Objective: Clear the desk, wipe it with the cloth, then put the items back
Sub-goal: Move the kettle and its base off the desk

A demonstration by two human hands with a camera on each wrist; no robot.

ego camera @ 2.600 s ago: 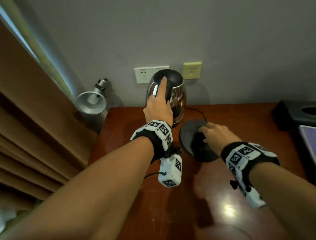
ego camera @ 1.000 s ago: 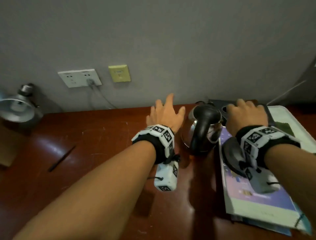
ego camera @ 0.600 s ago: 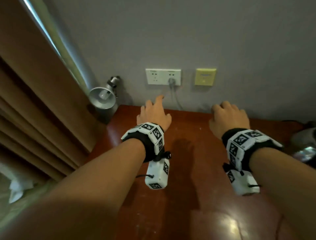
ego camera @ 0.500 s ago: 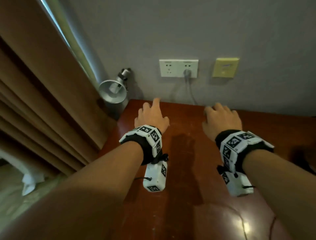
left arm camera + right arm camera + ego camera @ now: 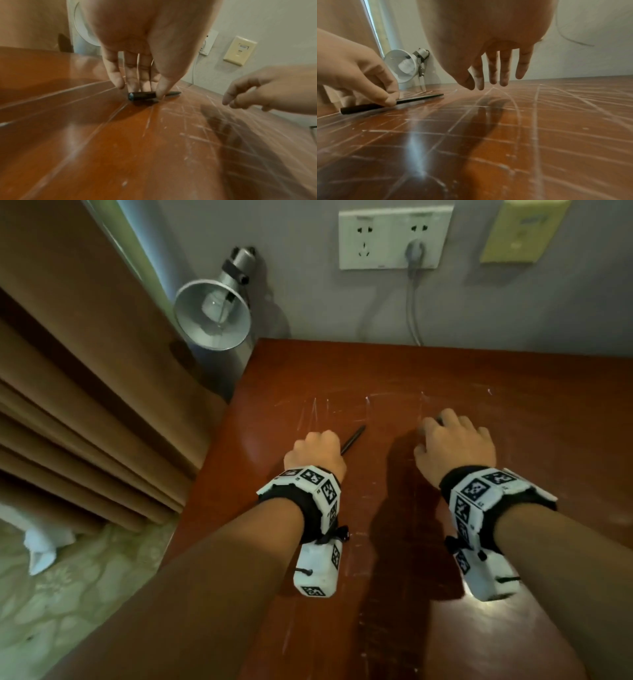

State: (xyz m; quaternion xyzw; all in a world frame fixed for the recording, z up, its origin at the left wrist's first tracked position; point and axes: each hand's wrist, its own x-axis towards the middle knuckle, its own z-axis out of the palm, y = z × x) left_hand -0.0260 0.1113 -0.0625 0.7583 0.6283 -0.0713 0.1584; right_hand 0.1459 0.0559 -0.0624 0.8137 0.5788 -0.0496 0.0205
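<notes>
Along the left edge, a brown curtain (image 5: 85, 354) hangs beside the worktop (image 5: 445, 378), with a metal lamp (image 5: 212, 313) at the back corner. Next comes my left hand (image 5: 315, 453), bent down over a dark pen (image 5: 352, 440). The wrist views show its thumb and fingertips pinching the barrel while the pen lies flat on the wood, its tip pointing toward the wall. Further right, clear of the pen, my right hand (image 5: 455, 446) hovers above the scratched surface, fingers relaxed and hanging down, holding nothing. Behind it a grey cord (image 5: 412, 313) drops from a wall socket (image 5: 394, 237) toward the worktop's rear edge. I judge the step in hand to be clearing, since the pen is the only loose item visible on this part of the worktop. The next move calls for a firm pinch and a straight lift, because a thin round barrel may roll away on polished wood. No cloth appears in any view, so I take wiping as not yet begun.
</notes>
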